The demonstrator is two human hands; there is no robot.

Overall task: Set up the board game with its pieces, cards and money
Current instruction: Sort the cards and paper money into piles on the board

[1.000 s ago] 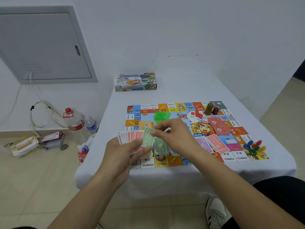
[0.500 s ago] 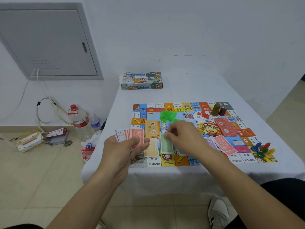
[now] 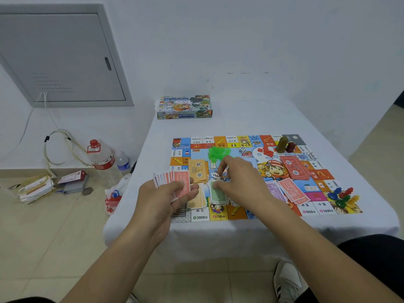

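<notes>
The colourful game board lies on the white-clothed table. My left hand grips a fan of red money bills over the board's near-left corner. My right hand reaches down with its fingertips touching the green bill stack. Orange bills and pale yellow bills lie to the left of the green ones. Purple bills, red bills and a red card deck lie to the right. Green houses, red houses and coloured pawns sit on the board.
The game box stands at the table's far left. A die and two tall brown and dark red pieces sit near the board's far edge. Water bottles, cables and boxes clutter the floor at left. My shoe is under the table's near edge.
My right hand drew a green bill from the fan in my left hand and brought it down onto the green stack. The fan now shows only red bills.
</notes>
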